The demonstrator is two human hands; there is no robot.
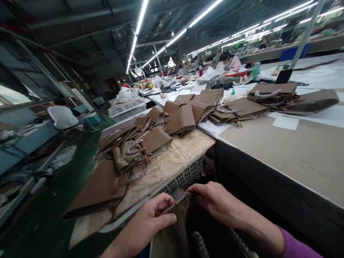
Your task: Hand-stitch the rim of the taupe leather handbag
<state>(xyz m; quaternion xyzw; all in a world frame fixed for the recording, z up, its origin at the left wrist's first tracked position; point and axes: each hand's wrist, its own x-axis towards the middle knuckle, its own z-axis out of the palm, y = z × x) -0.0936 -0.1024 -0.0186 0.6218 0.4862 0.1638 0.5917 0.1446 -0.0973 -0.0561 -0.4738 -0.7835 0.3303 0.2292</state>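
Observation:
A brown handbag [176,225] stands open-mouthed at the bottom of the view, its inside dark and tan. My left hand [150,218] grips the bag's upper edge, fingers curled over it and the thumb on the inner side. Pinched between thumb and fingers of my right hand [212,197] is the same rim a little further right. Black-and-white checked cloth [178,194] shows just beyond the rim, between the hands. The lower part of the bag is out of view.
Brown handbags [180,120] with wrapped handles lie piled on a worn wooden board [172,161] over a plastic crate [182,175]. More bags [249,107] rest on the long table [282,150] at right. A seated person [63,116] is at far left; others work far back.

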